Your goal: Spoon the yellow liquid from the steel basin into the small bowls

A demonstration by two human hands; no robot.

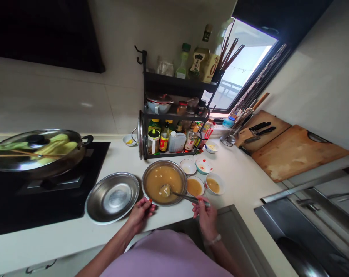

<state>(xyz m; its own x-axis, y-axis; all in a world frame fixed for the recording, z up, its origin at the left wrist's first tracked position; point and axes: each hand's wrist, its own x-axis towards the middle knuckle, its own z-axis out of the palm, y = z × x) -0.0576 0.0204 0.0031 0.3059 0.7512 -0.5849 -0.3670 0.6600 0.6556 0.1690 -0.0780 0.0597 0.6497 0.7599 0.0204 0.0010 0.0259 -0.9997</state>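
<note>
A steel bowl of yellow-brown soup (164,182) stands on the white counter in front of me. My left hand (140,213) grips its near rim, fingers curled on the edge. My right hand (204,212) is closed on the handle of a metal ladle (177,193), whose scoop sits in the soup. Two small bowls filled with the same soup, one (195,186) and the other (214,184), stand just right of the big bowl. Behind them are an empty white bowl (188,166) and a red-patterned bowl (204,166).
An empty steel basin (112,197) lies left of the soup bowl. A lidded wok (37,151) with greens sits on the black hob at left. A spice rack (174,123) stands behind, cutting boards (292,152) at right, a sink (309,227) at lower right.
</note>
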